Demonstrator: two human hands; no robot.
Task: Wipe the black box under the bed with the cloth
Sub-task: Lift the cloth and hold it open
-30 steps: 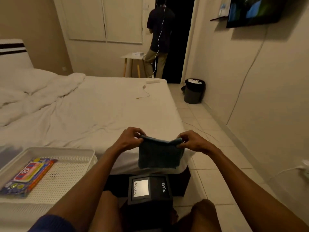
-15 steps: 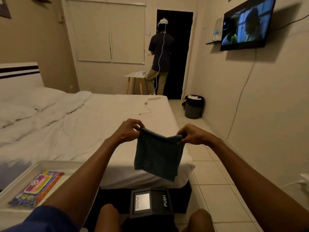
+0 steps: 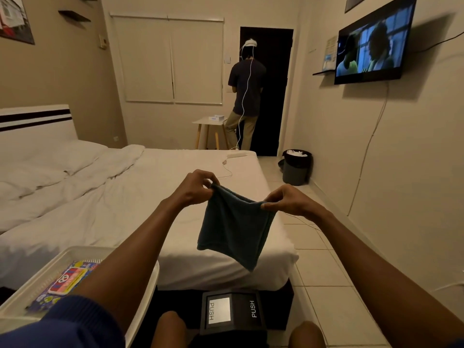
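A dark teal cloth [image 3: 234, 228] hangs folded in the air over the foot corner of the white bed [image 3: 140, 204]. My left hand [image 3: 194, 188] pinches its upper left corner and my right hand [image 3: 286, 200] pinches its upper right corner. Below, at the bottom of the view between my knees, stands the black box [image 3: 232, 313] with two lid flaps marked PUSH. It sits on the floor against the dark bed base.
A white mesh tray [image 3: 140, 280] with a colourful packet [image 3: 67, 281] lies at lower left. A person [image 3: 247, 94] stands by the dark doorway beside a small table [image 3: 209, 123]. A black bin [image 3: 296, 167] stands by the right wall, under a wall TV [image 3: 374, 43].
The view has tilted upward, showing more of the room. Both hands have lifted the cloth higher and let it hang longer, its lower corner swinging to the right.
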